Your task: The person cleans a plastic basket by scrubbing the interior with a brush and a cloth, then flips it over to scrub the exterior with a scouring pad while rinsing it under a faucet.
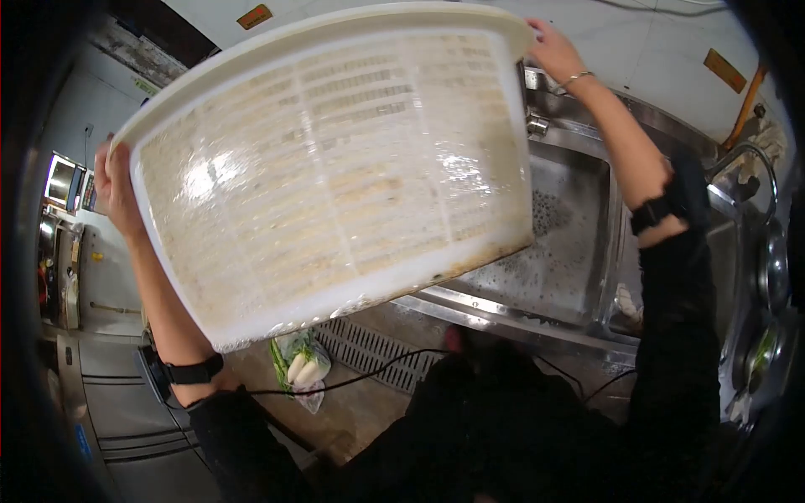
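At the far left, a steel cabinet point(109, 402) is standing beside your elbow. Your left hand point(113, 180) is gripping the left rim of the white basket point(335, 168), fingers curled over the edge, with a black band point(194, 370) sitting on that forearm. You are holding the white basket up in the air in front of you, tilted so its slotted, wet underside is facing you and filling most of the view. Below it, a bag of greens point(300, 369) is lying on the floor just beside a floor grate point(369, 348). Your right hand point(549, 49) is clasping the upper right rim, a bracelet point(577, 78) hanging at the wrist. Behind and to the right, a steel sink point(579, 210) is showing suds on its bottom.
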